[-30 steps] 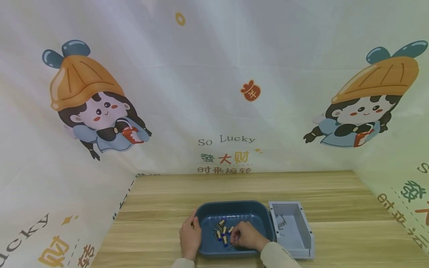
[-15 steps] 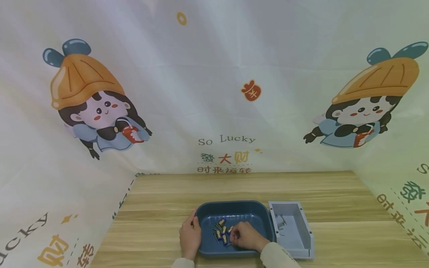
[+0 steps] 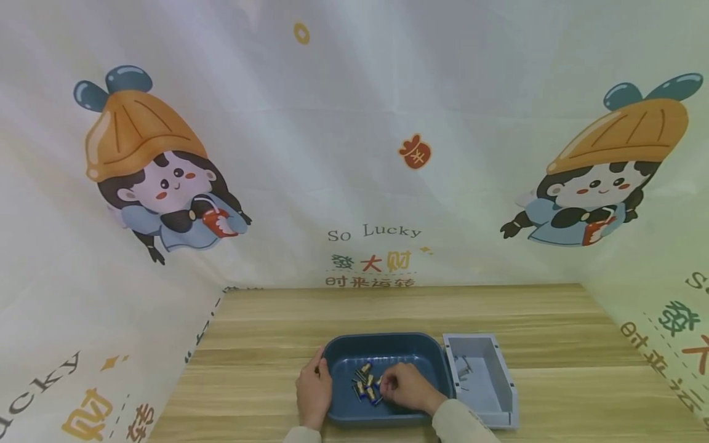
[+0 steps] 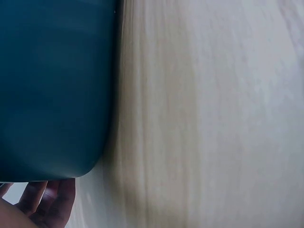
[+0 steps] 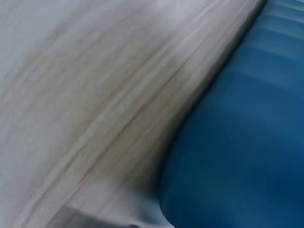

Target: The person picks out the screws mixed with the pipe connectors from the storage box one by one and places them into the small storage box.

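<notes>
My left hand (image 3: 313, 392) grips the left wall of a dark blue plastic basin (image 3: 429, 341), thumb at the rim. In the left wrist view its fingers (image 4: 61, 202) press against the end of the basin. Inside the basin lies a small pile of brass fittings with blue ends (image 3: 370, 392), with thin metal screws (image 3: 357, 392) among them. At the right side of this pile my right hand (image 3: 408, 386) reaches low into the basin, fingers curled together. Those fingers cover whatever is between them, so I cannot tell if a piece is held.
Close against the basin's right side stands a grey open-fronted bin (image 3: 487, 375) with several screws (image 3: 463, 366) at its left. Both rest on a wood-grain table (image 3: 266, 344). A printed cloth (image 3: 354, 184) hangs behind and at both sides.
A thin screw showed at my right fingertips one second ago; now the fingers have shifted slightly up, away from the front fittings. My left hand stays on the basin.
</notes>
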The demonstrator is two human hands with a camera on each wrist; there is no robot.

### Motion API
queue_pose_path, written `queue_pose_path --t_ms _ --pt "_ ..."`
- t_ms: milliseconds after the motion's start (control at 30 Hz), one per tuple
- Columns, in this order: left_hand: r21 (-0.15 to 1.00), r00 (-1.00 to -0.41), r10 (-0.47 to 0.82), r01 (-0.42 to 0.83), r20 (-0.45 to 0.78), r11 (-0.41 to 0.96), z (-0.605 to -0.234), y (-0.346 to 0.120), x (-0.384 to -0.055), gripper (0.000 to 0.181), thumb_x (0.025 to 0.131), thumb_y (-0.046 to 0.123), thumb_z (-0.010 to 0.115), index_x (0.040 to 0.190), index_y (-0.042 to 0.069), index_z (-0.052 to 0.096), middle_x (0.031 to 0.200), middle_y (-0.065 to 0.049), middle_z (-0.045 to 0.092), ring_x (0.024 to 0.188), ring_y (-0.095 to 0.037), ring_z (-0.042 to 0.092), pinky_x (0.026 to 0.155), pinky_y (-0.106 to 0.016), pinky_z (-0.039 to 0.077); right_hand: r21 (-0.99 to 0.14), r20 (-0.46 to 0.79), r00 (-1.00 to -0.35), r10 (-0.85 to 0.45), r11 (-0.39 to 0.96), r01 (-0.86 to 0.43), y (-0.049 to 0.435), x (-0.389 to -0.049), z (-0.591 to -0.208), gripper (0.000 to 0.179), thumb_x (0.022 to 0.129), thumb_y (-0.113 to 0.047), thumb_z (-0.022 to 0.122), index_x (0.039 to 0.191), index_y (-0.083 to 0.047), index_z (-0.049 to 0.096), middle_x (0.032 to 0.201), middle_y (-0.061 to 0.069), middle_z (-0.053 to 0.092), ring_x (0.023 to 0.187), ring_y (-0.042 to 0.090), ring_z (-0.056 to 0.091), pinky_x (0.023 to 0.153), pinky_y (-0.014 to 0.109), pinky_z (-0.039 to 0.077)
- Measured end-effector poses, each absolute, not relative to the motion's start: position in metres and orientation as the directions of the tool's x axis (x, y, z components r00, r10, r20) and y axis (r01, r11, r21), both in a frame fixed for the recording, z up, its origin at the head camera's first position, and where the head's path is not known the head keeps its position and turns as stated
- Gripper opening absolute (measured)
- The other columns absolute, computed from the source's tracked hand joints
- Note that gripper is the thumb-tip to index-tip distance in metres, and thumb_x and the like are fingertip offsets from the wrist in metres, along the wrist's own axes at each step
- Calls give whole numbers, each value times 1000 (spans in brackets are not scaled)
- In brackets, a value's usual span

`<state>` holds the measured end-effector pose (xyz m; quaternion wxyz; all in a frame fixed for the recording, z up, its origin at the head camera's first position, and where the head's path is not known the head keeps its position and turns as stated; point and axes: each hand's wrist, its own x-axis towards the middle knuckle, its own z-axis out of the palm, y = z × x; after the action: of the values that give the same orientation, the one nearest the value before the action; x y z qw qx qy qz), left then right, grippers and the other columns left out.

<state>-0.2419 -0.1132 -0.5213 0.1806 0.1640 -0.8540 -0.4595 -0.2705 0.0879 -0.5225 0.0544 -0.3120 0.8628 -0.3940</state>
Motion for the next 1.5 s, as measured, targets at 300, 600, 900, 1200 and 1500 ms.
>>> queue_pose_path --t_ms 300,600,900,1200,1500 --pt "835 -880 -438 -97 182 542 -523 -115 -245 33 96 13 50 126 4 61 123 -25 61 110 -46 59 84 -59 49 -688 161 -815 -556 529 -497 93 -273 -514 11 77 5 62 74 -6 65 66 -3 60 59 -3 46 55 18 43" --pt "834 -879 -440 -96 185 543 -523 -115 -246 33 95 12 50 125 4 62 122 -25 62 110 -46 59 85 -59 48 -689 141 -850 -507 566 -452 105 -276 -503 15 76 6 59 73 -9 62 65 -6 56 56 1 46 52 19 42" --pt "834 -880 -438 -97 183 544 -525 -115 -246 33 96 13 49 126 4 61 122 -25 61 110 -46 58 87 -59 48 -659 200 -865 -461 590 -467 116 -279 -490 14 80 5 60 75 -8 59 66 -6 53 57 1 43 52 19 39" --pt "836 -882 -437 -100 176 540 -525 -116 -248 33 96 13 49 126 4 61 122 -26 61 110 -46 59 84 -59 49 -665 229 -887 -402 601 -444 129 -285 -481 13 83 5 60 77 -6 58 68 -4 52 59 3 42 54 19 39" --pt "836 -888 -431 -112 159 538 -525 -114 -245 34 96 13 49 127 4 60 123 -26 60 112 -46 58 87 -60 47 -669 256 -905 -340 614 -420 149 -286 -475 16 84 4 62 75 -8 54 67 -5 46 59 3 39 56 19 36"
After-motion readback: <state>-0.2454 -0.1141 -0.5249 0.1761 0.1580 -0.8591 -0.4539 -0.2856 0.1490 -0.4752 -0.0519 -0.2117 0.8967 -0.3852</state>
